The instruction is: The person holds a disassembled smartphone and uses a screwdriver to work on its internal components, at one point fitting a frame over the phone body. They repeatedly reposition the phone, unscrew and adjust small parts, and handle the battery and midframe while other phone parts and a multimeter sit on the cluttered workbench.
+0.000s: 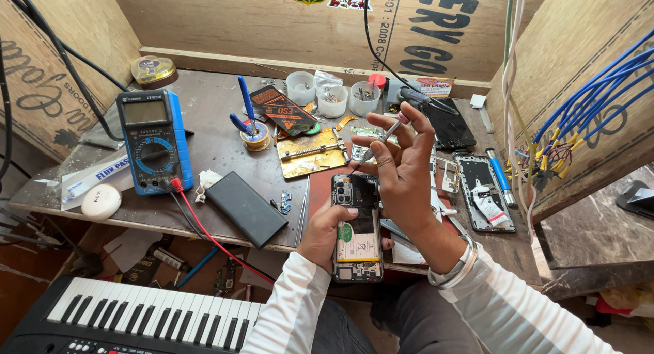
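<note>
Lower centre of the frame: left hand point(325, 233), white-sleeved, wrapped from below around an opened black smartphone with its back cover off point(356, 226), fingers closed on its left edge and underside, thumb tip showing at the right edge. Phone held upright in the picture, camera block at top, pale battery with a green sticker in the middle, lower end over the table's front edge.

Just right and above: right hand point(402, 167), palm turned toward the camera, silver bangle at the wrist. Thumb and forefinger pinched together on a slim screwdriver with a pink cap point(381, 137), tilted, tip pointing down-left toward the phone's top right corner; contact of tip and phone too small to tell.

Around them, on the worn wooden workbench point(211, 139):
- blue-cased digital multimeter point(154, 141) at centre left, red and black leads trailing off the front edge
- flat black rectangular slab point(246, 208) just left of the phone
- brass-coloured metal clamping plate point(315, 152) above the phone
- 3 white plastic cups of small parts point(332, 97) at upper centre
- second opened phone frame point(482, 192) at right, blue pen-shaped tool point(499, 173) beside it
- bundle of blue wires with yellow ends point(579, 116) on the right wall

Bottom left: black electronic keyboard with white keys point(136, 320), below the bench.
</note>
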